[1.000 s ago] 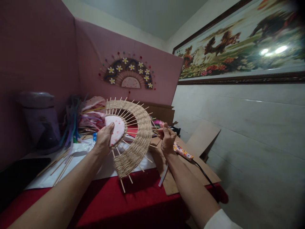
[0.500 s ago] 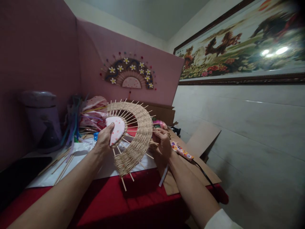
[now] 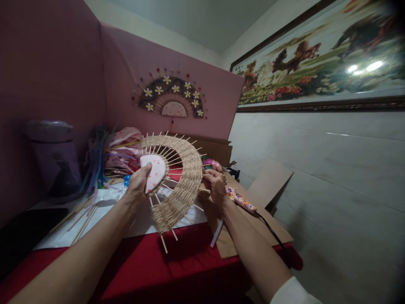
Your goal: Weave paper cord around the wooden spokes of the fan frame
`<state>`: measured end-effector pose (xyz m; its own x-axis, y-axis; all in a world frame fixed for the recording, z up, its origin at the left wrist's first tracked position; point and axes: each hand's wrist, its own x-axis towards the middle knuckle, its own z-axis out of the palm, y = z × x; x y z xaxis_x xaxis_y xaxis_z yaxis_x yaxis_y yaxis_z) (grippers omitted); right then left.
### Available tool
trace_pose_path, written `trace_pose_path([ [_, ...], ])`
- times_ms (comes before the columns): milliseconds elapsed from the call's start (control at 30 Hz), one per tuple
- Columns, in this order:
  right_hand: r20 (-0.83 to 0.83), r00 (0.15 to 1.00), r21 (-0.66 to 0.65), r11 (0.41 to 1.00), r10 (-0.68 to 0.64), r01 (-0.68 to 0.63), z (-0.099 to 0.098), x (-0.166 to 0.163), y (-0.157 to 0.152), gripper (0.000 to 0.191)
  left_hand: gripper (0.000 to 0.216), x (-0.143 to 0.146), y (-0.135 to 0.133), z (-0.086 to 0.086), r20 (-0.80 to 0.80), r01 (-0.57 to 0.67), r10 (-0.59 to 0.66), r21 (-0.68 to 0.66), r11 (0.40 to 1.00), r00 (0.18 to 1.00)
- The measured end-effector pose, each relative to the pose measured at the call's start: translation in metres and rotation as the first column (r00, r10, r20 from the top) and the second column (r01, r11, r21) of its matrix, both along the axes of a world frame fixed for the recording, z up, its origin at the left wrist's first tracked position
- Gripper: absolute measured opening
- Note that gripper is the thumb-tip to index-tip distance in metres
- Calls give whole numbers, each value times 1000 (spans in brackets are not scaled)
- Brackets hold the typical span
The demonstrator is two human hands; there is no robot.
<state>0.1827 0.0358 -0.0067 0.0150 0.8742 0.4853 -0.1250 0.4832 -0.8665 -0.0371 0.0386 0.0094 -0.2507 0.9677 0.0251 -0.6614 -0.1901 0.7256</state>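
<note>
So the left grip (image 3: 138,182) has the tan half-ring fan of woven cord and thin pale wooden sticks (image 3: 190,166), thumb flat on its white half-round padded centre with pink spots (image 3: 155,171), other fingers out of sight underneath. Makes sense to me: that looks like the sturdiest bit, so it can take a thumb without squashing the weave.

The fan's held up off the red-cloth-covered desk (image 3: 142,259), between the two grips, curved side toward the right one. My guess is that's so the outer stick tips are easy to get at. The right grip (image 3: 216,185) is right at that rim, fingers bunched by the stick ends. Can't tell if it's pinching one or just touching; the knuckles hide it.

Just beyond the right grip, a flower-patterned pistol-shaped tool with a black cable (image 3: 245,203) (glue gun, I reckon) lies on a flat brown cardboard sheet (image 3: 228,249), probably to protect the cloth. Loose pale wooden sticks (image 3: 85,224) sit left of the left grip, out of the way. Above and beyond both grips, a dark brown half-round fan with white flowers (image 3: 175,89) is up on the pink board (image 3: 218,93), maybe for easy glancing.
</note>
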Motion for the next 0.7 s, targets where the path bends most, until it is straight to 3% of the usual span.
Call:
trace_pose_path([
  [467,-43,998,-18,999,38,-39,2,-5,-5,12,9,-2,3,-2,-52,-70,69,-22,997,996],
  [700,31,999,23,1000,13,-14,2,-4,-8,16,9,-2,4,-3,-59,-89,88,-10,996,994],
])
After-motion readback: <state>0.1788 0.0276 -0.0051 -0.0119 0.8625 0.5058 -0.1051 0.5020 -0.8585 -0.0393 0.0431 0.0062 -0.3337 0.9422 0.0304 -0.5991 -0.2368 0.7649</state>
